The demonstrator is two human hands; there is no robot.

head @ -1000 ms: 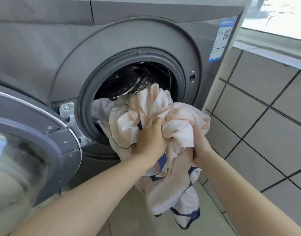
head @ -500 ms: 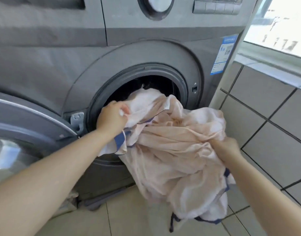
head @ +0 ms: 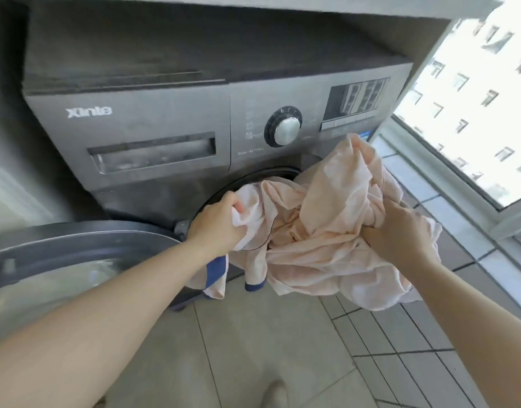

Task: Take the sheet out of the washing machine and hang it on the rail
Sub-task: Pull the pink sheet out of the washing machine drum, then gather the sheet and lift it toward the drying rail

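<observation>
Sheet [head: 321, 231]: bunched before the washing machine [head: 171, 136] opening (pale peach, blue trim)
Left hand [head: 215, 228]: grip clamped on sheet edge
Right hand [head: 400, 234]: grip clamped on sheet bundle

A floor of pale beige square tiles [head: 268, 343] with dark grout lines fills the lower half of the view. A dark grey front-loading washing machine [head: 165, 122] stands directly on it at twelve o'clock. The machine's round grey door with a glass window [head: 62, 260] hangs open above the tiles at nine o'clock.
</observation>
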